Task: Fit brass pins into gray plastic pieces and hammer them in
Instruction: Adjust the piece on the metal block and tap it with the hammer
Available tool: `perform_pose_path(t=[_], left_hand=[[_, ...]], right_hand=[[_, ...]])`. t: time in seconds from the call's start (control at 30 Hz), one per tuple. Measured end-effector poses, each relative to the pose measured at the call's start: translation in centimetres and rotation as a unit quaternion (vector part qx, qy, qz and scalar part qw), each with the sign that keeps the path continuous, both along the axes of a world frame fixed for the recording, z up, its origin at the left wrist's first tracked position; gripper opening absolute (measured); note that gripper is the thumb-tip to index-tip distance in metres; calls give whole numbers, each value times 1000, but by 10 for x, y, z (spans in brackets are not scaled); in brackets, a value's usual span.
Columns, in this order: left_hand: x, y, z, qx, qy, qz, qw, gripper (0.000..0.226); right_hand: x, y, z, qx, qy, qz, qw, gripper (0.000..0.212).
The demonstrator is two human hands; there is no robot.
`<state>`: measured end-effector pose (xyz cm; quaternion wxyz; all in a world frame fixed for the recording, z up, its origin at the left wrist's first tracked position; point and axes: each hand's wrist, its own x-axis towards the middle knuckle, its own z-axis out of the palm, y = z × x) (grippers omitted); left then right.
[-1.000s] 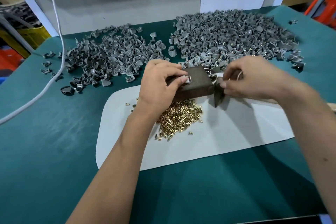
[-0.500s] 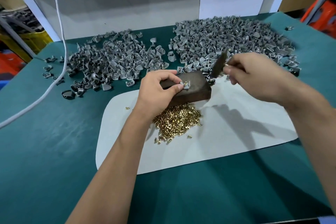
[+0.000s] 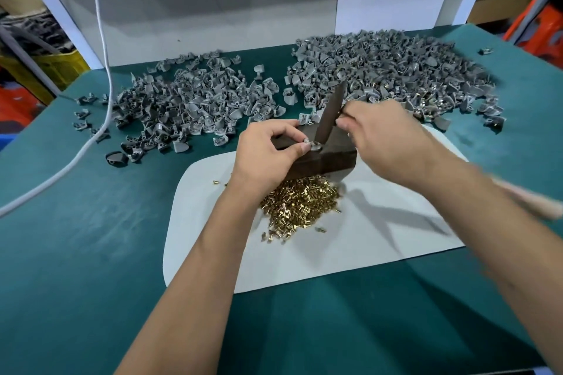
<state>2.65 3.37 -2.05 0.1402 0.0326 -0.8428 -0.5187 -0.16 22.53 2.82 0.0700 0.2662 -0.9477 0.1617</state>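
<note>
left hand (image 3: 268, 152) pinching gray piece (image 3: 310, 143), right hand (image 3: 387, 137) gripping hammer (image 3: 330, 114)

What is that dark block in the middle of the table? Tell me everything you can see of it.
The dark block is a brown-black, box-shaped slab, which looks like wood or worn metal. It lies flat at the far edge of the white mat, just behind the heap of brass pins. The left hand steadies a small gray plastic piece on its top face, and the hammer head, held by the right hand, comes down on that piece.
</note>
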Motion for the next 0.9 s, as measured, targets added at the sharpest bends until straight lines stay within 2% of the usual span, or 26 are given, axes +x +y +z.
perform_pose_path(t=[0.07, 0.17, 0.2, 0.3, 0.37, 0.43, 0.5, 0.6, 0.63, 0.7, 0.77, 0.83, 0.9], left_hand=[[0, 0, 0, -1, -2, 3, 1000, 14], [0, -1, -1, -7, 0, 1, 1000, 11], [0, -1, 0, -4, 0, 1, 1000, 10], [2, 2, 2, 8, -7, 5, 1000, 11], [3, 2, 3, 6, -8, 8, 1000, 13], [3, 1, 3, 4, -8, 4, 1000, 14], [2, -1, 2, 4, -5, 0, 1000, 15], [2, 1, 2, 19, -7, -2, 1000, 13], [2, 1, 2, 18, -8, -2, 1000, 13], [3, 0, 1, 16, -12, -2, 1000, 12], [2, -2, 0, 13, -7, -2, 1000, 10], [2, -3, 0, 12, -1, -2, 1000, 10], [3, -1, 2, 12, 1, -5, 1000, 12]], right_hand=[[-4, 5, 9, 0, 17, -7, 1000, 22], [-1, 4, 10, -111, 99, -9, 989, 21], [2, 0, 6, -106, 96, -6, 990, 21], [7, -6, -1, -7, 17, -9, 1000, 19], [1, -2, 8, 31, 43, -15, 998, 22], [0, 1, 13, -20, 116, -24, 993, 24], [6, -3, 10, -79, 133, -22, 988, 25], [15, -12, 3, 5, 47, -3, 999, 23], [12, -10, 7, 25, 46, -3, 999, 23], [7, -6, 16, 29, 100, 1, 995, 24], [9, -6, 17, -57, 163, 2, 985, 27], [13, -13, 10, -66, 131, 5, 989, 26], [15, -16, 2, 9, 55, -7, 998, 24]])
